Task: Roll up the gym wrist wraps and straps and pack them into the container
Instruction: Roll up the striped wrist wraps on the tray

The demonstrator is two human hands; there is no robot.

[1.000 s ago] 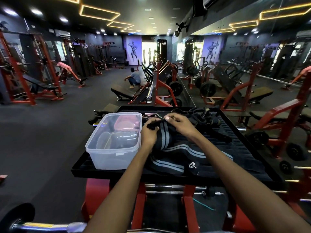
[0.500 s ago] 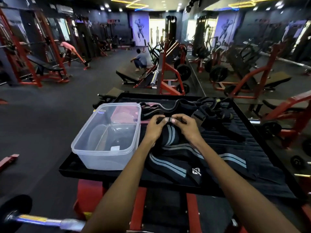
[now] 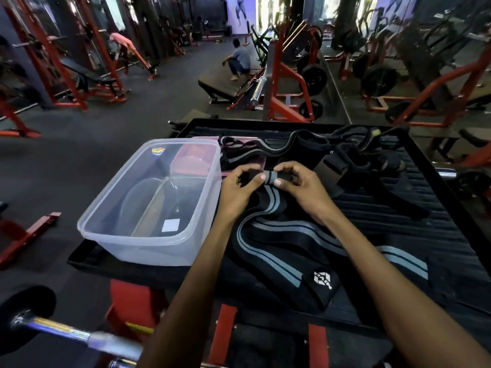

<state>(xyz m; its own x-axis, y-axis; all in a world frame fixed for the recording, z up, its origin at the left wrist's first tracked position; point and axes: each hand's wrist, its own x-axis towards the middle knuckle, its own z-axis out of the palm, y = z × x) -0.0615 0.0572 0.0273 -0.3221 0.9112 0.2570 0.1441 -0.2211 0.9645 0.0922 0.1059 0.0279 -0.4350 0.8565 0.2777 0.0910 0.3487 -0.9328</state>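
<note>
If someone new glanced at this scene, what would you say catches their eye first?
Probably the two hands at the centre, the left hand and right hand pinching the rolled end of a black wrist wrap with grey stripes, whose loose length trails toward the viewer over the black tray. Just left of them stands a clear plastic container, open, with no wraps in it yet. Beyond the hands lies a tangle of dark straps.

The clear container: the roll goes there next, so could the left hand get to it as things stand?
Probably yes. The clear container sits open-topped just left of the left hand, nothing between them. But that hand and the right hand are both pinching the striped wrap, so it must let go first.
</note>
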